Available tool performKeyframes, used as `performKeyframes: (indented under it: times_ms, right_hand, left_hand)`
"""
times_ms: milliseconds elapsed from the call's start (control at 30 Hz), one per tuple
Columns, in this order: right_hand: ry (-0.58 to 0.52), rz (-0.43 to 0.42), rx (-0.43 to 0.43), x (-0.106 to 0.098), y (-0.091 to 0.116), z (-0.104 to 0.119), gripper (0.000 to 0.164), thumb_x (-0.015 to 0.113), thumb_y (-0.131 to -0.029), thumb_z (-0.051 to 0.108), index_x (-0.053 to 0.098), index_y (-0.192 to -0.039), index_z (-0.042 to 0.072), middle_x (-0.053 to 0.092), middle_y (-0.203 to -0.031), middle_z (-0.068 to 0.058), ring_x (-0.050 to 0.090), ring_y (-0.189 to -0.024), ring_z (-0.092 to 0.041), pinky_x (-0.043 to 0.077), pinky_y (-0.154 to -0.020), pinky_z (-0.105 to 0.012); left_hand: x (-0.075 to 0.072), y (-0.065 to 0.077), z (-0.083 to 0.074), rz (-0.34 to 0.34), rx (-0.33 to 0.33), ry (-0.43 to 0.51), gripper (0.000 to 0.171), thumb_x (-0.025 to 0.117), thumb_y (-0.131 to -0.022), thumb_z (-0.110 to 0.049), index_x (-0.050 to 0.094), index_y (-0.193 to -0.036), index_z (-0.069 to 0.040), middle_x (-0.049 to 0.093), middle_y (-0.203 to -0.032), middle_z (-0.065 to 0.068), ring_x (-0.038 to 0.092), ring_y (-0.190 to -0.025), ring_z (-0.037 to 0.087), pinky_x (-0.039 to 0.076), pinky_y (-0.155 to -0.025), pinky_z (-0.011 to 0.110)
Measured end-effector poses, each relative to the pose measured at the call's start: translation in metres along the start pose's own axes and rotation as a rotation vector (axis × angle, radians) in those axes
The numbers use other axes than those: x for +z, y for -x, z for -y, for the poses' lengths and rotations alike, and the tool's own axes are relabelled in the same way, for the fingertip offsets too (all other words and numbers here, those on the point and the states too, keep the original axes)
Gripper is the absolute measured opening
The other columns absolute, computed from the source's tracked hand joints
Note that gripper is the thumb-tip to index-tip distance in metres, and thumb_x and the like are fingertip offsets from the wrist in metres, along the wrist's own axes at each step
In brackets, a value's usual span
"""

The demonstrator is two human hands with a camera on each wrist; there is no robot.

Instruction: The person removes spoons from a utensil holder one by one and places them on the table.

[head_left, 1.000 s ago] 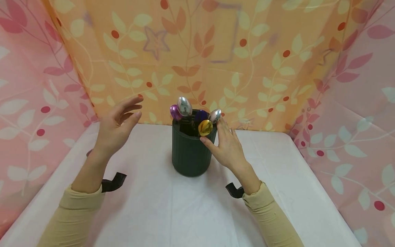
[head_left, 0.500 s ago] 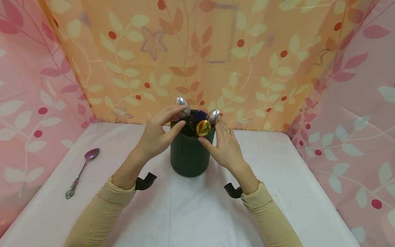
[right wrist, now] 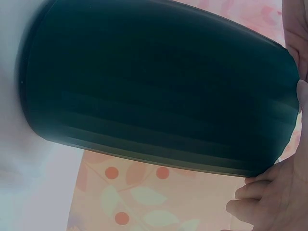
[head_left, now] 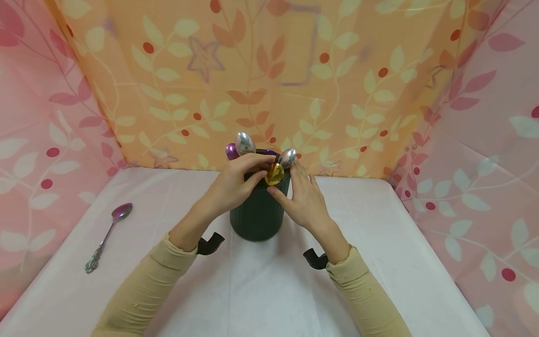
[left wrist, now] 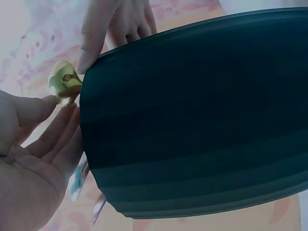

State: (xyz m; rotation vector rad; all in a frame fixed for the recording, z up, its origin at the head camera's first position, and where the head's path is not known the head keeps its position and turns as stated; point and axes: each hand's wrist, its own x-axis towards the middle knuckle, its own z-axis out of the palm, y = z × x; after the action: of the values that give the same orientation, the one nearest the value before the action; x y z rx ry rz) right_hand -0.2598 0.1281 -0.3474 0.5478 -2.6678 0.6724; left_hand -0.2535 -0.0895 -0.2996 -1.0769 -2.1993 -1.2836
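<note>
A dark green ribbed utensil holder (head_left: pixel 255 216) stands upright on the white-covered table with several shiny spoons in it, bowls up. My left hand (head_left: pixel 229 186) reaches over its rim and pinches the gold spoon (head_left: pixel 275 174) by the bowl with thumb and fingers. The left wrist view shows the thumb tip against the gold bowl (left wrist: pixel 62 81). At the holder's right side, my right hand (head_left: pixel 308 202) holds the rim, thumb in front and fingers round the side. Silver spoons (head_left: pixel 244 143) and a purple spoon (head_left: pixel 231 150) lean out behind; their handles are hidden inside.
A purplish metal spoon (head_left: pixel 122 211) with an ornate handle lies on the tabletop (head_left: pixel 177 201) at the left. Behind rises an orange leaf-patterned cloth (head_left: pixel 294 93), with pink patterned cloths on both sides. Black curved pieces (head_left: pixel 210 244) sit at both wrists.
My left hand has moved right, from the air left of the holder, past the silver and purple spoons, to the gold spoon. The right hand stays at the rim.
</note>
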Motion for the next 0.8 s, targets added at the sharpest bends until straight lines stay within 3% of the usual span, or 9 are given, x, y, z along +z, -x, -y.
performKeyframes:
  times_ms: [267, 433, 633, 800]
  right_hand:
    - [-0.006, -0.004, -0.004, 0.001, 0.000, -0.001, 0.100, 0.041, -0.097, 0.079, 0.008, -0.169, 0.017, 0.019, -0.172, -0.008, 0.020, -0.159, -0.027, 0.013, -0.126, -0.064]
    - [-0.023, 0.006, 0.011, 0.001, -0.002, 0.002, 0.101, 0.039, -0.097, 0.080, 0.009, -0.168, 0.015, 0.018, -0.172, -0.009, 0.018, -0.159, -0.027, 0.012, -0.127, -0.061]
    - [-0.042, 0.017, 0.069, 0.001, -0.001, 0.008, 0.106, 0.037, -0.095, 0.083, 0.012, -0.167, 0.009, 0.016, -0.172, -0.011, 0.017, -0.159, -0.027, 0.010, -0.129, -0.056]
    - [-0.046, -0.015, 0.090, 0.003, -0.001, 0.010, 0.108, 0.034, -0.094, 0.086, 0.012, -0.167, 0.009, 0.018, -0.172, -0.013, 0.019, -0.159, -0.029, 0.013, -0.129, -0.056]
  left_hand:
    - [0.003, 0.000, 0.003, -0.013, -0.013, 0.040, 0.035, 0.069, -0.096, 0.005, 0.070, -0.131, -0.001, 0.069, -0.123, 0.011, 0.068, -0.110, 0.022, 0.058, -0.099, 0.034]
    - [0.001, 0.001, 0.005, -0.056, -0.075, 0.119, 0.034, 0.072, -0.093, 0.006, 0.072, -0.127, 0.001, 0.070, -0.118, 0.013, 0.071, -0.101, 0.024, 0.061, -0.090, 0.031]
    - [-0.005, 0.003, 0.006, -0.157, -0.130, 0.200, 0.032, 0.072, -0.093, 0.006, 0.071, -0.125, 0.002, 0.072, -0.116, 0.016, 0.071, -0.097, 0.026, 0.062, -0.083, 0.025]
    - [-0.011, 0.005, -0.001, -0.264, -0.088, 0.232, 0.033, 0.071, -0.094, 0.006, 0.070, -0.127, 0.003, 0.071, -0.113, 0.016, 0.070, -0.093, 0.023, 0.062, -0.080, 0.026]
